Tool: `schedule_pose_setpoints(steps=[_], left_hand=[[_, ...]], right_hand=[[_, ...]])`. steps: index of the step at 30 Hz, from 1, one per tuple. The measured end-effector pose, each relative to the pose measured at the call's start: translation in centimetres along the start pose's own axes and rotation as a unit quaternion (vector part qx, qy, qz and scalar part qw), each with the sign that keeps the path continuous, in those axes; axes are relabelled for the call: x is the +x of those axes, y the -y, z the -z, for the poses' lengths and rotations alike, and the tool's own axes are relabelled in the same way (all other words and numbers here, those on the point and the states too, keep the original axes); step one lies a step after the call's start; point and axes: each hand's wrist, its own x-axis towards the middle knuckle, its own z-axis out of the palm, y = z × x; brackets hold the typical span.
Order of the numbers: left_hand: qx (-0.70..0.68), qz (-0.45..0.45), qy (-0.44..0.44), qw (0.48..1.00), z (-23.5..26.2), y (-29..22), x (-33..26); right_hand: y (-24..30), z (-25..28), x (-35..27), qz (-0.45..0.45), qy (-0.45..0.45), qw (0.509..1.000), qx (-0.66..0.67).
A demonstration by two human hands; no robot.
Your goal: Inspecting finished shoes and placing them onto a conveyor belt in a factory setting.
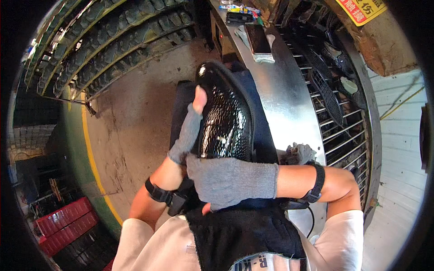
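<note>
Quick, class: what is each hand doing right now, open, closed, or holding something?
Left hand: closed on the side of the glossy black shoe.
Right hand: closed across the shoe's near end.

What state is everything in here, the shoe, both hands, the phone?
Glossy black shoe: held lengthwise, toe pointing away.
Left hand: gloved, gripping the shoe's side.
Right hand: gloved, clasping the shoe's heel end.
Phone: lying flat on the metal bench, screen dark.

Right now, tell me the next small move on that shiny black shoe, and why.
Probably slide the right hand forward along the glossy black shoe: it covers only the near end, while the left hand steadies the left side, its thumb up near the far end.
</note>
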Motion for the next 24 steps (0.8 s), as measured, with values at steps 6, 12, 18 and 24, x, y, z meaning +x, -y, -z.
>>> schedule_pose_setpoints(steps=[6, 12, 18, 24], left_hand=[[-0.140, 0.016, 0.031, 0.990, 1.6, 1.3, -2.5], [-0.075, -0.033, 0.004, 0.997, -1.0, 1.8, -3.7], [0.113, -0.078, 0.029, 0.990, -2.4, 0.1, -4.8], [0.195, -0.180, 0.007, 0.964, -1.6, 1.8, -5.1]], right_hand=[[-0.3, 2.2, -5.2, -0.320, -0.345, 0.865, 0.177], [-0.5, -1.0, -2.6, -0.432, -0.472, 0.701, 0.314], [-1.1, 1.7, -4.7, -0.393, -0.422, 0.732, 0.362], [-3.1, 6.9, -3.3, -0.332, -0.343, 0.833, 0.281]])
